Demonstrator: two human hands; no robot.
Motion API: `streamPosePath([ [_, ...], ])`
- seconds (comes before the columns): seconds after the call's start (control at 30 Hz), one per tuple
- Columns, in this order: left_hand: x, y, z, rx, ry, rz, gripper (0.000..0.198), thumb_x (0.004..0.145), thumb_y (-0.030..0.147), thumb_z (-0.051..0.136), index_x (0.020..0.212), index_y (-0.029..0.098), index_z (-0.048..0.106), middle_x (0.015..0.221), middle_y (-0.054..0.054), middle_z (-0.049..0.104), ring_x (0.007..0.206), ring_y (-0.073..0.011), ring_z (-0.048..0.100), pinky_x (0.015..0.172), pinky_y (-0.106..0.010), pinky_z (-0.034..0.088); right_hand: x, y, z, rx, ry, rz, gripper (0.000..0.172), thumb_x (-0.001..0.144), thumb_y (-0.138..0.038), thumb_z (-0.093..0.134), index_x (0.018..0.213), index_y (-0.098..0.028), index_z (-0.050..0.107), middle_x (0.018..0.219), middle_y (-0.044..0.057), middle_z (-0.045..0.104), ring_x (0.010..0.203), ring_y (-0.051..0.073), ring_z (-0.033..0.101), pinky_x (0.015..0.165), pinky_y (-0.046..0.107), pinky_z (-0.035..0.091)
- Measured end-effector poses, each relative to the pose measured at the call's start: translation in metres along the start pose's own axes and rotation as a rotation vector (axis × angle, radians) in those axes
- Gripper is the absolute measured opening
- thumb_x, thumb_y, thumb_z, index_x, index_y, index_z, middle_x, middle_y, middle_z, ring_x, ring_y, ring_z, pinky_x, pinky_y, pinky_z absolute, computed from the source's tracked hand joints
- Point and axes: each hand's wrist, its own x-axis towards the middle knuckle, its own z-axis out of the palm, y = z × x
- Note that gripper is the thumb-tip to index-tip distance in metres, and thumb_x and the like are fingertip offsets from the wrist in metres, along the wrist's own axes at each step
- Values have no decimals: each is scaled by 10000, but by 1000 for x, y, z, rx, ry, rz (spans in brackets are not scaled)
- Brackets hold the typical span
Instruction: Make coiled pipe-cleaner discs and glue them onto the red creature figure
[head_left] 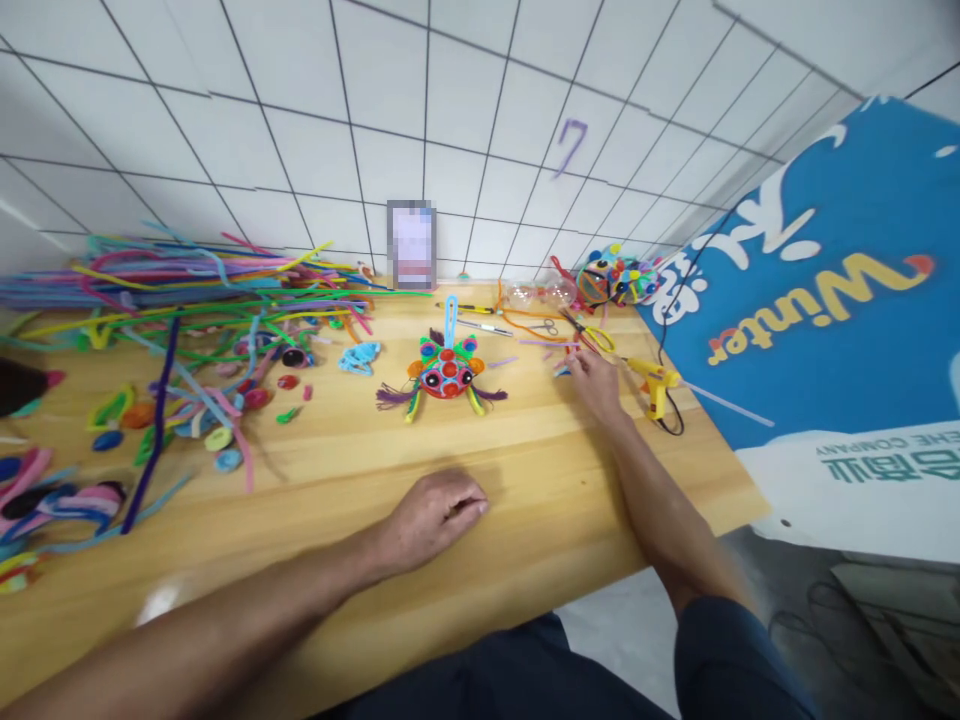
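My left hand (439, 515) rests on the table in a loose fist, with no object showing in it. Farther right, my right hand (598, 385) reaches among small pipe cleaner scraps by the yellow-handled scissors (598, 335). Its fingers are bent together; what they hold, if anything, is too small to make out. Between and beyond my hands lies a colourful animal-face ornament (448, 374) made of pipe cleaners, with a light blue loop on top and purple tassels at its sides. A crumpled light blue piece (359, 357) lies left of the ornament.
Bundles of pipe cleaners (187, 275) and loose parts cover the table's left side. A yellow glue gun (655, 387) sits right of my right hand. Clear plastic balls (538, 293), a second decorated piece (615, 275) and a phone (412, 245) stand along the wall.
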Motion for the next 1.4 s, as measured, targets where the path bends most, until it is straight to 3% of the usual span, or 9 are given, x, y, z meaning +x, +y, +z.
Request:
streamPosePath([
  [0.3, 0, 4, -4, -8, -4, 12, 208, 1044, 228, 543, 886, 178, 668, 766, -27, 681, 718, -143, 630, 686, -243, 460, -3, 18, 0, 141, 245, 70, 271, 911, -300, 494, 1037, -181, 702, 1029, 124, 786, 867, 249, 707, 816, 399, 553],
  [0.43, 1, 5, -5, -10, -19, 1, 206, 1048, 240, 548, 902, 173, 677, 784, -34, 691, 734, -144, 643, 696, -240, 470, -3, 22, -4, 156, 217, 131, 248, 876, -344, 544, 946, -183, 719, 925, 99, 785, 799, 240, 682, 787, 393, 541],
  [0.57, 2, 6, -4, 2, -14, -4, 221, 1041, 242, 556, 882, 165, 689, 771, -40, 698, 719, -146, 636, 683, -246, 463, -13, 0, -20, 313, 178, 107, 318, 936, -450, 542, 758, -214, 658, 729, 45, 719, 722, 213, 652, 774, 370, 522],
  [0.7, 1, 10, -6, -129, 31, -87, 220, 1015, 241, 572, 854, 157, 696, 731, -26, 685, 668, -131, 608, 648, -237, 458, -32, -50, -34, 492, 128, 13, 401, 993, -488, 505, 699, -232, 599, 710, 29, 675, 760, 203, 650, 796, 355, 529],
  [0.87, 5, 17, -26, -254, 442, -285, 212, 999, 311, 613, 831, 183, 641, 748, -5, 644, 714, -138, 584, 703, -262, 480, -57, -114, -10, 757, -168, -92, 289, 945, -477, 632, 793, -231, 620, 748, 6, 659, 737, 180, 624, 738, 329, 520],
  [0.97, 16, 9, -43, -158, 749, -288, 165, 927, 335, 721, 944, 215, 610, 896, -10, 652, 852, -163, 608, 814, -301, 489, -61, -135, 21, 823, -117, -149, 230, 911, -437, 695, 1031, -248, 640, 976, 34, 711, 895, 205, 661, 821, 364, 542],
  [1.03, 24, -5, -53, -98, 836, -310, 366, 863, 370, 784, 1137, 235, 582, 1111, -49, 667, 1002, -200, 646, 907, -353, 505, -59, -140, 41, 801, -39, -195, 359, 883, -425, 725, 1180, -266, 601, 1168, 72, 697, 1062, 242, 657, 928, 422, 545],
  [1.23, 44, -64, -66, -73, 672, -311, 830, 796, 468, 834, 1465, 216, 413, 1516, -202, 502, 1423, -362, 511, 1157, -553, 446, -49, -128, 76, 767, -30, -223, 550, 877, -406, 679, 1373, -268, 484, 1451, 136, 580, 1354, 299, 561, 1149, 558, 458],
  [1.4, 54, -85, -68, -216, 530, -207, 841, 805, 443, 855, 1497, 242, 423, 1537, -173, 523, 1449, -341, 519, 1204, -519, 442, -45, -122, 84, 842, -160, -237, 640, 845, -394, 700, 1425, -281, 455, 1487, 119, 596, 1404, 302, 555, 1200, 557, 430],
])
